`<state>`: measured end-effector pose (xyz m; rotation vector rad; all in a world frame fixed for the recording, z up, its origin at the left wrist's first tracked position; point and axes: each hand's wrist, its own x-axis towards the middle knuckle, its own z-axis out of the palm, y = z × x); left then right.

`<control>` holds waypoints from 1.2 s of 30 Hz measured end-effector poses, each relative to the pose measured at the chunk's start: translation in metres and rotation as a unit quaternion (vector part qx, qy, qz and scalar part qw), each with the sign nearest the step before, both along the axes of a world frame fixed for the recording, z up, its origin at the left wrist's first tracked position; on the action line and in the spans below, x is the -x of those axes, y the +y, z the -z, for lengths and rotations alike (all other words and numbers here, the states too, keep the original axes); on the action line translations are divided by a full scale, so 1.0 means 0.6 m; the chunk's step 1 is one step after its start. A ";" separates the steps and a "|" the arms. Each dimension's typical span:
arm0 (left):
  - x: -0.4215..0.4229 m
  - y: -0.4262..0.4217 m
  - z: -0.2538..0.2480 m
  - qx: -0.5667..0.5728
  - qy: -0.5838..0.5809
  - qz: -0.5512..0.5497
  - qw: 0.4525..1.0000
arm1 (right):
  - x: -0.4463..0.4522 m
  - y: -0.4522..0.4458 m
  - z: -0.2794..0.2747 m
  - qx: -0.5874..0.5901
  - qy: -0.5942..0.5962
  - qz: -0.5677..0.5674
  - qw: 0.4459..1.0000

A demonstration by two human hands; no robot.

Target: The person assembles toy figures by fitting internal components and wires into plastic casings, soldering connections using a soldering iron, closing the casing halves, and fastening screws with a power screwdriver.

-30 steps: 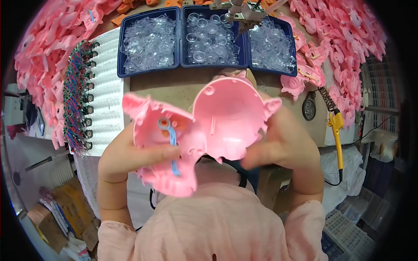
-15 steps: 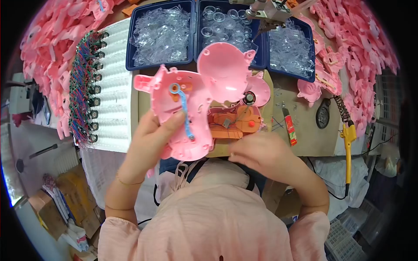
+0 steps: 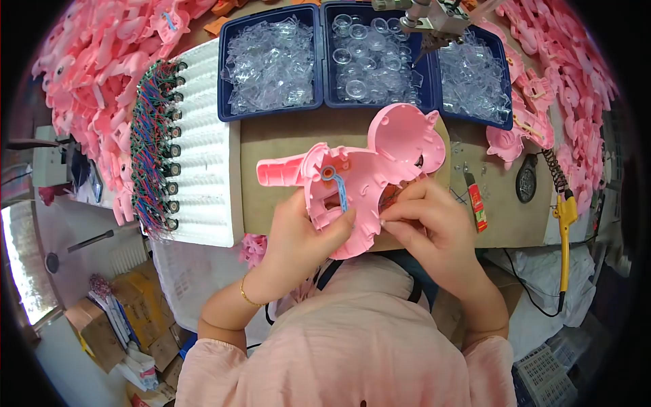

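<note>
A pink plastic shell (image 3: 366, 186) with a round cup end is held low over the table. My left hand (image 3: 298, 237) grips its lower left side, the thumb near a blue strip (image 3: 341, 193) inside it. The strip's ring end sits by an orange part. At the shell's lower right edge, my right hand (image 3: 430, 230) has its fingers pinched together; what is between them, if anything, is too small to make out. Below the shell lies another part, mostly hidden, with some thin wires showing near my right fingers.
Blue bins (image 3: 271, 112) of clear plastic pieces stand at the back. White foam (image 3: 210, 136) with wired round parts (image 3: 152, 149) lies left. Pink parts (image 3: 102, 74) are piled on both sides. A red tube (image 3: 476, 203), black oval (image 3: 527, 178) and yellow tool (image 3: 564, 230) lie right.
The pink shell has come down over the orange-filled part, covering most of it. My right hand has moved up to the shell's edge. The whole view has shifted, with the table things further right.
</note>
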<state>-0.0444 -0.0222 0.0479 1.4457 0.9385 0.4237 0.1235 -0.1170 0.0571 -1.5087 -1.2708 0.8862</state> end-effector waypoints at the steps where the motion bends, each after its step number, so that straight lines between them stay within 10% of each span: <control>1: 0.000 -0.004 -0.005 -0.008 0.005 -0.006 1.000 | 0.006 0.004 0.000 -0.048 -0.093 0.009 0.994; 7: -0.008 -0.024 0.011 -0.094 -0.021 -0.023 0.995 | 0.043 0.015 -0.018 -0.093 -0.376 0.035 0.921; 36: -0.024 -0.044 0.039 -0.210 -0.080 -0.070 0.972 | 0.048 -0.001 0.012 -0.083 -0.298 0.135 0.941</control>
